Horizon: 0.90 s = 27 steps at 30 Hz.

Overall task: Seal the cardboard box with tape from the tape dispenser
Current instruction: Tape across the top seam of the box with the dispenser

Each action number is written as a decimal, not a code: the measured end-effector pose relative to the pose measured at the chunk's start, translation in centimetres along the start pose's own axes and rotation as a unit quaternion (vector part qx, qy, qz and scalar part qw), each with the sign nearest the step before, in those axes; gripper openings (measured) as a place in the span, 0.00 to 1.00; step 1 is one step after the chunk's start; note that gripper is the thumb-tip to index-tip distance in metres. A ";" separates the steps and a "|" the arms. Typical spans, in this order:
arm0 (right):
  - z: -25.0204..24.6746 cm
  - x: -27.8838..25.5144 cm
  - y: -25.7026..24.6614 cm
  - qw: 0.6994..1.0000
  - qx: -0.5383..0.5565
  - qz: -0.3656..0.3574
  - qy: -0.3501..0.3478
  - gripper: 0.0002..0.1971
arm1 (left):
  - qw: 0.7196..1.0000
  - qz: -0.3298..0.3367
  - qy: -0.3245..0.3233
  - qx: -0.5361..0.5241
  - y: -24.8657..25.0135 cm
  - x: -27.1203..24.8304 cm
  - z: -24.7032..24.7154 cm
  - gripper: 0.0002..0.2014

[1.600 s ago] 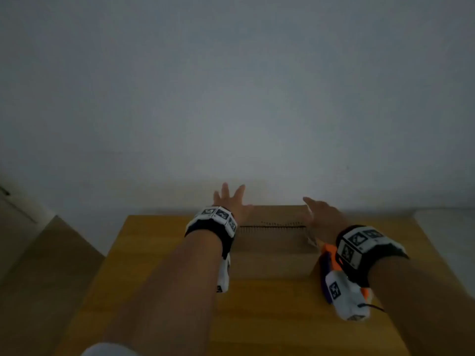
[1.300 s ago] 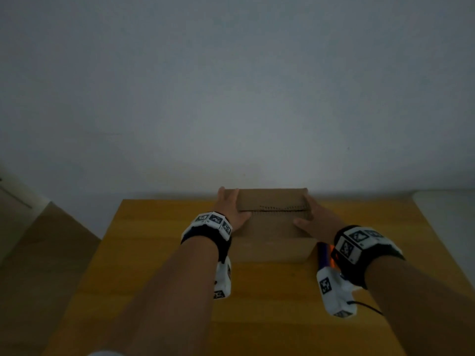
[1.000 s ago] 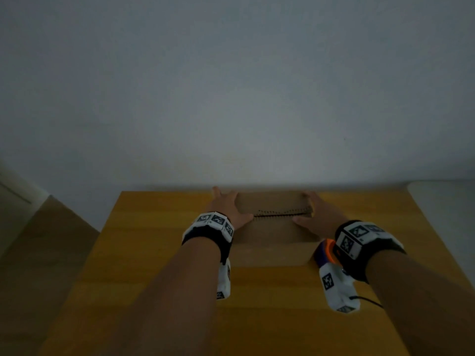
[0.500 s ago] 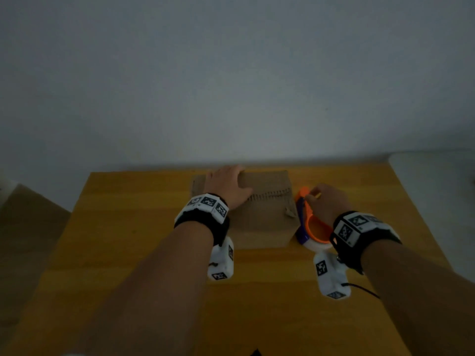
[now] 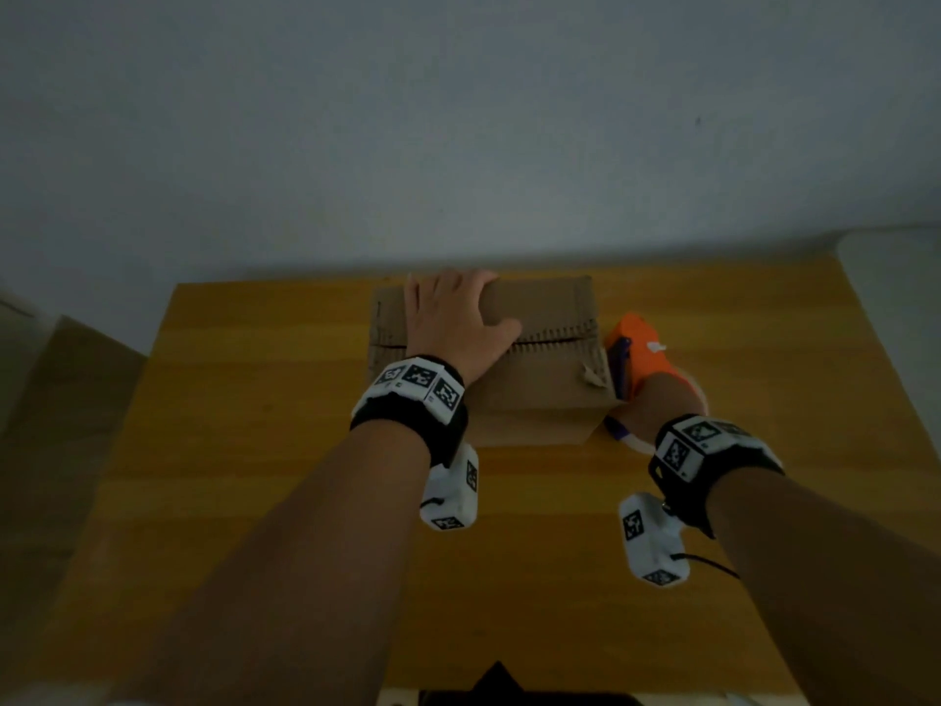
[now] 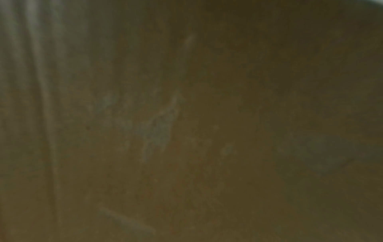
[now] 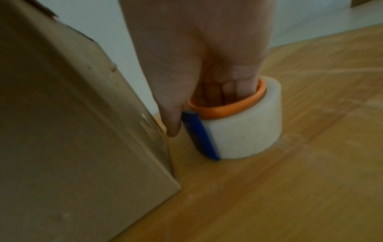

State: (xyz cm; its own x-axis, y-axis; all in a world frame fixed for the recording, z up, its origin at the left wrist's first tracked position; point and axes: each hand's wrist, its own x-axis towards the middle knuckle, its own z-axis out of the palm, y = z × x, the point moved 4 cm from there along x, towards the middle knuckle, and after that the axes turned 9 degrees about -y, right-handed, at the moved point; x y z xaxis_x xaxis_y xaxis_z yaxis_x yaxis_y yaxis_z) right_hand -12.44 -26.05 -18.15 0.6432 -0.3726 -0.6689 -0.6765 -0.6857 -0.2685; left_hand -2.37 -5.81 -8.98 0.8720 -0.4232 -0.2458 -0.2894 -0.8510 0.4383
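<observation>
My left hand (image 5: 450, 318) flat, fingers straight, pressing cardboard box (image 5: 545, 369) top near table (image 5: 254, 450) far edge; right hand (image 7: 199, 54) fingers hooked inside tape dispenser (image 7: 238, 121), gripping.

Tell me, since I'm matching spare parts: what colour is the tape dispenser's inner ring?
Orange; the tape dispenser's ring shows best in the right wrist view.

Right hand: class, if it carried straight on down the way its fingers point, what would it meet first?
The right hand has its fingers inside the tape dispenser's orange ring, pointing down. Probably the wooden table beneath, where the roll appears to stand; depth inside the ring is unclear.
</observation>
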 end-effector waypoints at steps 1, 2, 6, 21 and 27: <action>0.1 0.1 -0.1 1.000 0.002 -0.013 0.020 0.35 | 1.000 -0.001 0.002 0.000 0.0 0.0 -0.1 0.32; 0.1 0.3 -0.1 0.999 0.009 -0.030 0.036 0.38 | 1.000 -0.003 0.002 0.001 0.1 0.1 -0.1 0.31; -0.9 -0.2 0.1 0.998 0.000 -0.036 0.054 0.31 | 1.000 -0.008 -0.019 0.011 0.4 -0.2 -0.5 0.30; -15.5 -12.0 -3.3 0.937 0.281 -0.145 0.152 0.04 | 0.986 0.019 -0.077 -0.144 6.1 0.2 -9.6 0.23; -16.1 -14.3 -7.9 0.937 0.267 -0.205 0.094 0.17 | 0.848 0.000 -0.113 -0.517 6.8 -1.1 -12.4 0.18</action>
State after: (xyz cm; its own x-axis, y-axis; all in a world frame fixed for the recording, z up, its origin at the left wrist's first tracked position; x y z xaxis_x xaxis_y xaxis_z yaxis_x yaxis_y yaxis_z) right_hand -10.56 -25.40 4.74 0.9063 -0.2834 -0.3134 -0.4091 -0.4034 -0.8184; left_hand -0.39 -7.30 5.02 0.7408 -0.5714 -0.3531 0.3129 -0.1716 0.9342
